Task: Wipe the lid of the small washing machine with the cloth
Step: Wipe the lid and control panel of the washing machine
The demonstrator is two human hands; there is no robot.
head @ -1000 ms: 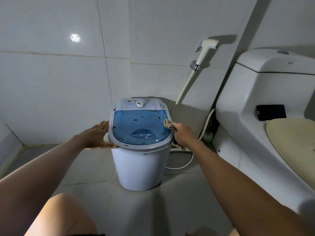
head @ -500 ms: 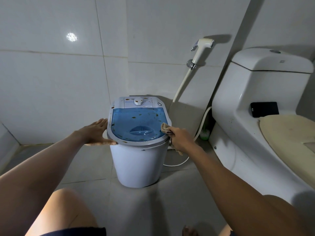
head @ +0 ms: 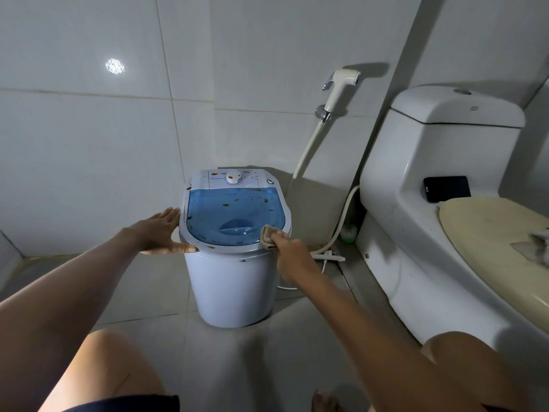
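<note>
At the centre of the frame a small washing machine stands on the matte grey tiled floor, its body a smooth, pale plastic tub that tapers slightly toward the base. Its lid is a translucent blue panel, rounded at the near edge and set in a pale grey rim, with a moulded crescent recess in the middle and scattered brown and orange specks across its glossy surface. Behind the lid sits a flat control panel with a round white dial. The right hand, at centre right, has its fingers clenched around a small folded cloth, tan and soft-looking, pressed onto the lid's near right edge where blue panel meets rim. The left hand lies open and flat against the machine's left rim, fingers released and spread, thumb along the near edge. At the right of the frame stands a glossy white ceramic toilet with a yellowed seat cover; a flat black rectangular object rests on its ledge. A white bidet sprayer hangs on the shiny tiled wall, its hose trailing down.
</note>
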